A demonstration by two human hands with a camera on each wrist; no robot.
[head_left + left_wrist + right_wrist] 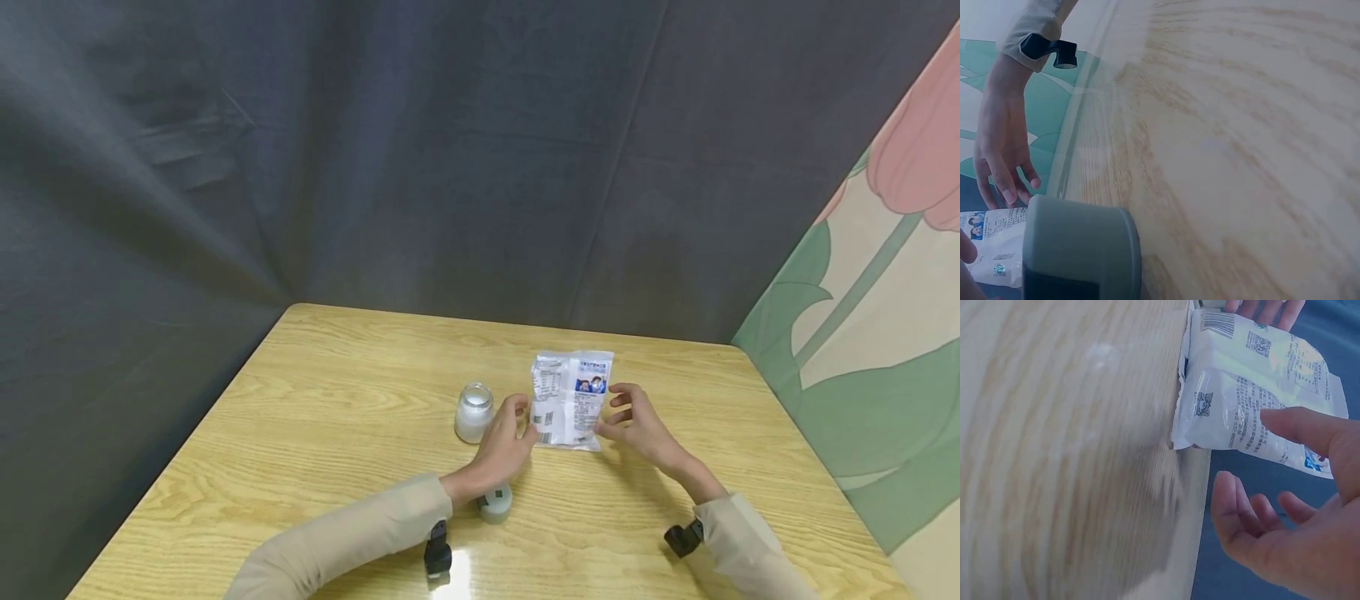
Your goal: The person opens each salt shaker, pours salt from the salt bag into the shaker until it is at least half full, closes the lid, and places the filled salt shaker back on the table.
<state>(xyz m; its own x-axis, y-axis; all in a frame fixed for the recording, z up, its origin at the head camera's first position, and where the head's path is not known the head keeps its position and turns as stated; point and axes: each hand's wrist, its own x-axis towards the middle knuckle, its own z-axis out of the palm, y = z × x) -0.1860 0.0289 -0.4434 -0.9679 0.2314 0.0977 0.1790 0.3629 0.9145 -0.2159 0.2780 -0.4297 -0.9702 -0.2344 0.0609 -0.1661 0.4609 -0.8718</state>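
A white plastic packet (573, 400) with printed text, codes and a small blue picture stands upright on the table between the two hands. The left hand (504, 446) is at its left edge with fingers loosely bent; whether they touch it is hard to tell. To the packet's right, the right hand (637, 425) has its fingers spread and curved. Its thumb (1297, 428) lies over or against the packet's side in the right wrist view, while the other fingers are apart from it. A clear glass jar (474, 414) with white contents stands just left of the left hand.
A squat grey-green round object (495, 505) with dark marks sits below the left wrist, close in the left wrist view. The wooden table (337, 400) meets a dark curtain (450, 167) at the back. A flower-patterned surface (885, 333) rises on the right.
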